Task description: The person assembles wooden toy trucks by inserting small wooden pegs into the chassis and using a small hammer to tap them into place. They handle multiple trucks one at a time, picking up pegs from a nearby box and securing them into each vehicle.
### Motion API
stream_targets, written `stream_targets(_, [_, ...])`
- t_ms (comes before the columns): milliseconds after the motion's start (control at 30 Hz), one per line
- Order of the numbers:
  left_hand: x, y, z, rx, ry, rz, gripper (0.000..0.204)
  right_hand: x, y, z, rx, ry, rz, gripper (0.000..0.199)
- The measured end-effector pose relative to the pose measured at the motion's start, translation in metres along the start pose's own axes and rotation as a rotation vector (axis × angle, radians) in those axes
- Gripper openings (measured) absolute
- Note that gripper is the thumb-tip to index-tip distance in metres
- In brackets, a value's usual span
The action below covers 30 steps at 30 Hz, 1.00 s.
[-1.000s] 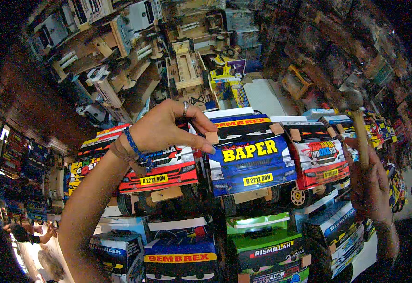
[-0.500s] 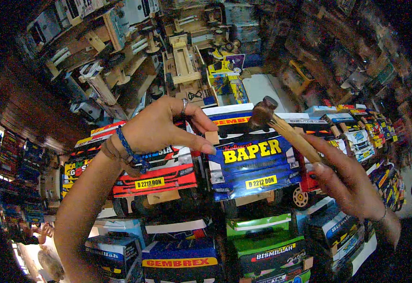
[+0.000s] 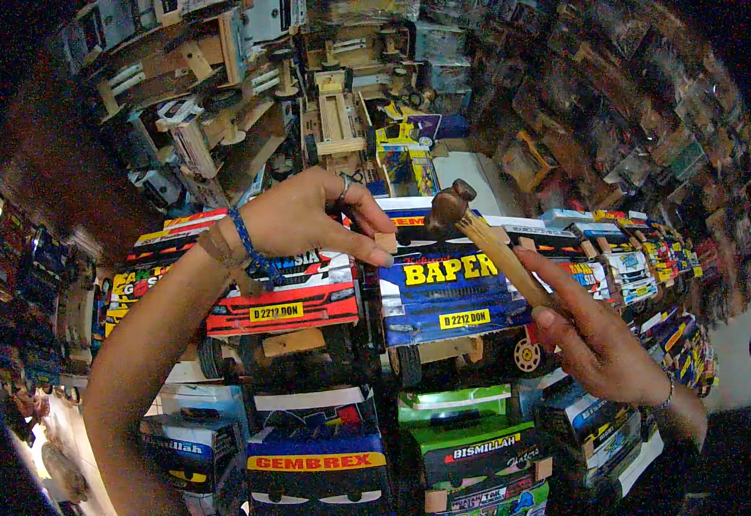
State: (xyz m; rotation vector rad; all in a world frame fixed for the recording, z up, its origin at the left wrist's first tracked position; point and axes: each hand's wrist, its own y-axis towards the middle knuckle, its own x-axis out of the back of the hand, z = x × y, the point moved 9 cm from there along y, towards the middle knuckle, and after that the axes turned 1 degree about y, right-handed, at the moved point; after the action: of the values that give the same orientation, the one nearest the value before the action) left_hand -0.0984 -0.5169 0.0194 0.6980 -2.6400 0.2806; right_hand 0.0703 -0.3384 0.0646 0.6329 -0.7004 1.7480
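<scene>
My left hand (image 3: 302, 219) pinches a small wooden block (image 3: 385, 242) between thumb and fingers. The block sits at the upper left front corner of a blue toy truck (image 3: 431, 301) with yellow lettering. In my right hand (image 3: 599, 348) is a hammer (image 3: 504, 258), gripped by its wooden handle. The dark hammer head is raised above the blue truck's front, to the right of the block and apart from it. A red-fronted toy truck (image 3: 285, 301) stands under my left wrist.
More toy trucks stand close together in rows, among them a green one (image 3: 478, 439) and a dark blue one (image 3: 315, 443) nearer me. Unpainted wooden truck bodies (image 3: 338, 120) are stacked at the back. Another person's hand (image 3: 27, 402) shows at the far left.
The hammer and my right hand have moved left, bringing the hammer head closer to the block. My left hand still pinches the block at the truck's corner. The view has shifted slightly.
</scene>
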Motion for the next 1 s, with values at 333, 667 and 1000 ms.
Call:
stream_targets(333, [-0.002,0.0,0.002,-0.024,-0.042,0.007,0.033,-0.004,-0.004,0.021,-0.025,-0.064,-0.053,0.056])
stream_targets(667, [-0.001,0.0,-0.003,-0.078,0.02,-0.006,0.036,-0.007,-0.007,0.026,-0.024,-0.089,-0.099,0.054])
stream_targets(1000, [-0.003,-0.001,-0.003,-0.064,0.027,0.012,0.034,-0.017,-0.004,0.021,0.008,-0.214,-0.052,0.059])
